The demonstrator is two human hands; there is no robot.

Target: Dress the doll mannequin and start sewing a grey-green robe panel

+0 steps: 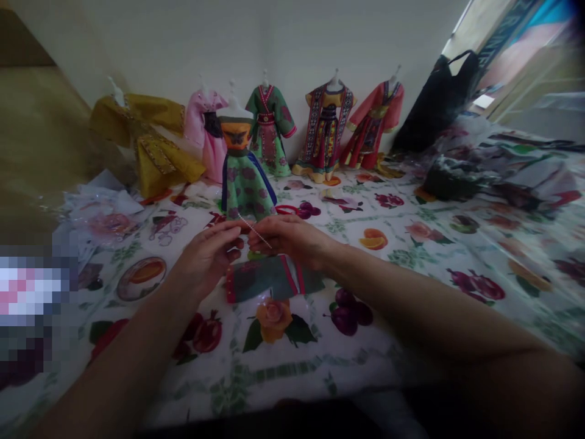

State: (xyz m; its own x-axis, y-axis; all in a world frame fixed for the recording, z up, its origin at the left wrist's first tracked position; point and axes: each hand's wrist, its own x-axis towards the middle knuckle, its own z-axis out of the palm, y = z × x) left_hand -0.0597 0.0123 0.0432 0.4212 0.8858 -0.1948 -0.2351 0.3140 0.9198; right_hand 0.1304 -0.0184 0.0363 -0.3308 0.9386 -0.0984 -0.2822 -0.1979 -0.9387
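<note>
A thin strand of small pale beads [262, 236] runs slantwise across the fingertips where my two hands meet. My right hand [292, 239] is closed, with the strand between its thumb and fingers. From the other side, my left hand [211, 251] pinches near the strand's upper end; its fingertips partly hide the grip. Below them on the table lies a flat grey-green cloth piece [258, 281] with red trim. Just behind my fingers stands a miniature dress form [249, 177] in an orange butterfly bodice and a green skirt with blue side panels.
Miniature dressed forms line the wall: a mustard dress [155, 143], a pink one [208, 131], a green robe [267, 131], a patterned gown [326, 134] and a red robe [377, 125]. Plastic packets [107, 210] lie left; bagged fabrics [484, 164] and a black bag [436, 100] sit right.
</note>
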